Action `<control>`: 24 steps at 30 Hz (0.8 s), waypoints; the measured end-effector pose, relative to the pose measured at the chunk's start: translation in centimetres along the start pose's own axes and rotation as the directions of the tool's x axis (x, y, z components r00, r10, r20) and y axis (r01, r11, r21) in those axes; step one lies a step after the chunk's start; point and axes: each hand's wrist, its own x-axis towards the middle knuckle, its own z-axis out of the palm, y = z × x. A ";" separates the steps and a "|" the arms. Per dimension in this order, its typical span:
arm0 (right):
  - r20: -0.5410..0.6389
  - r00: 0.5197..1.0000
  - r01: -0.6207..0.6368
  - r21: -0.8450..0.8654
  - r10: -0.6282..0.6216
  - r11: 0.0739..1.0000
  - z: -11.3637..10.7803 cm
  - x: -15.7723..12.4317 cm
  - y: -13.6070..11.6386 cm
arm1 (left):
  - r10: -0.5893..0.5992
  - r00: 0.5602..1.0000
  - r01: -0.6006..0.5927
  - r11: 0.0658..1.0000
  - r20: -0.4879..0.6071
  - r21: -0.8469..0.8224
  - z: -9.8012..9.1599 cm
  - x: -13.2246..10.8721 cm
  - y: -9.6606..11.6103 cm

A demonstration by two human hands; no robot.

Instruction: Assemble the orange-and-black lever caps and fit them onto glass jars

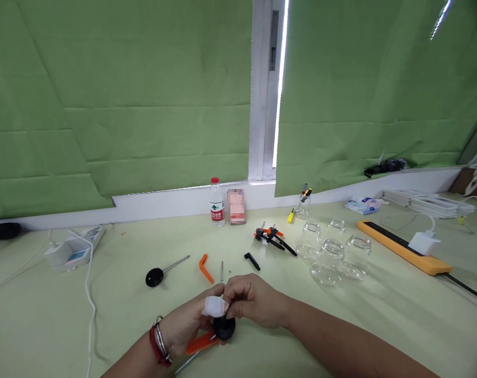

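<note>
My left hand is closed around a black round-capped piece with an orange lever sticking out toward the wrist. A white wrapping covers the left thumb. My right hand is pinched at the top of the black piece; what sits between its fingertips is hidden. Under my left hand a metal rod slants down. Just beyond my hands lie a thin metal rod, a loose orange lever and a black lever.
Left lies a black disc with a rod. Right are orange-and-black lever assemblies, several glass jars and a yellow-orange power strip. Behind stand a water bottle and a jar with screwdrivers. A white cable runs at left.
</note>
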 end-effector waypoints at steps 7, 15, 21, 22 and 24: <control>-0.002 1.000 0.002 -0.029 -0.002 1.000 0.0 0.0 0.1 | -0.005 1.000 0.005 1.000 0.009 0.016 0.2 -0.1 0.3; 0.015 1.000 0.009 0.059 -0.010 0.998 -0.1 0.1 0.4 | -0.015 1.000 0.014 1.000 0.003 0.025 0.3 -0.1 0.3; 0.006 1.000 0.022 0.074 -0.022 0.997 -0.2 0.1 0.9 | -0.015 1.000 0.015 1.000 -0.015 0.016 0.0 0.0 0.0; 0.003 1.000 0.028 0.068 -0.028 0.997 -0.2 0.1 0.9 | -0.011 1.000 0.011 1.000 -0.016 0.013 0.0 0.0 0.0; -0.001 0.999 0.035 0.044 -0.035 0.998 -0.2 0.0 1.0 | -0.010 1.000 0.010 1.000 -0.010 0.008 0.0 0.0 0.0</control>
